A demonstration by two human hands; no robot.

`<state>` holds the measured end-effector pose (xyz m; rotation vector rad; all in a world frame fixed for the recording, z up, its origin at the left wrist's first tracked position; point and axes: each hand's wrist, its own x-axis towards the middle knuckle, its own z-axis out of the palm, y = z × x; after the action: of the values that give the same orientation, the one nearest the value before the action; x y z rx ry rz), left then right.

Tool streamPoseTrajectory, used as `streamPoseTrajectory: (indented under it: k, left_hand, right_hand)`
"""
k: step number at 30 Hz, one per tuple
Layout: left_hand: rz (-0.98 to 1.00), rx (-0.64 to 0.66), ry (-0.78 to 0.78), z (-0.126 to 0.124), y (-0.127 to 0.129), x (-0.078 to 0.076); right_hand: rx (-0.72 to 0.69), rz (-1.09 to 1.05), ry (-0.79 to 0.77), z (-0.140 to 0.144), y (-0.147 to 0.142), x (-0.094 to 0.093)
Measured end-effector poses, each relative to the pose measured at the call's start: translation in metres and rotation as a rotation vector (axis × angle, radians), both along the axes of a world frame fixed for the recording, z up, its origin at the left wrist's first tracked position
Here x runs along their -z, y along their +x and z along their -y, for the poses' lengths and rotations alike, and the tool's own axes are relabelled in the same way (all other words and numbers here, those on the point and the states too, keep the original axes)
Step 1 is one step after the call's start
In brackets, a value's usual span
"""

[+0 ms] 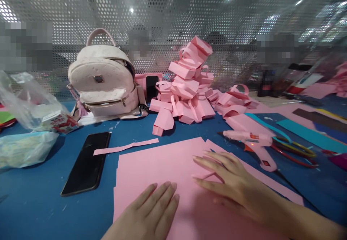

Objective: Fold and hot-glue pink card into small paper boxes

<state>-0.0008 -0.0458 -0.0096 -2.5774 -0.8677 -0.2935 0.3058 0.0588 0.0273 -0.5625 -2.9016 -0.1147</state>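
Observation:
A stack of pink paper sheets [159, 164] lies on the blue table, its edges slightly out of line. My left hand [150, 213] rests flat on the paper near the front, fingers stretched out, palm down. Over the right part of the same sheets, my right hand [235, 185] has its fingers spread. A small raised edge of pink paper shows between those fingers; whether they touch it I cannot tell. Neither hand grips anything. Beyond the sheets, a narrow pink paper strip [130, 146] lies with its left end across a black phone [86, 164].
A pink glue gun [251, 140] with a glowing light lies at right beside scissors [295, 151]. Small pink paper bags [187, 88] are heaped at the back. A white backpack [105, 77] stands before a perforated metal screen [162, 12]. Plastic bags [27, 149] lie at left.

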Motion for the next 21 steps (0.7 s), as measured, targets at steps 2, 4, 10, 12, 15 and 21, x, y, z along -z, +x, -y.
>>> streamPoseTrajectory:
  k: [2, 4, 10, 12, 15, 21]
  left_hand:
    - [-0.009, 0.006, -0.018, 0.001, -0.001, -0.003]
    - [-0.034, 0.012, -0.025, 0.001, -0.002, -0.007]
    - [-0.028, 0.01, -0.068, 0.003, 0.0, -0.013]
    - [-0.03, 0.008, -0.085, 0.004, 0.001, -0.008]
    - [-0.025, -0.009, -0.062, 0.005, 0.001, 0.001]
    - [-0.049, 0.015, -0.004, 0.006, -0.007, -0.01]
  right_hand:
    - [0.013, 0.003, -0.012, -0.002, 0.005, 0.002]
    - [0.029, 0.014, -0.016, -0.004, 0.01, 0.004]
    - [0.116, -0.027, -0.008, 0.0, 0.016, 0.002]
    - [0.165, -0.047, -0.005, 0.0, 0.019, 0.0]
    - [0.165, -0.041, -0.004, -0.004, 0.028, 0.0]
    - [0.206, -0.044, 0.039, -0.005, 0.044, 0.003]
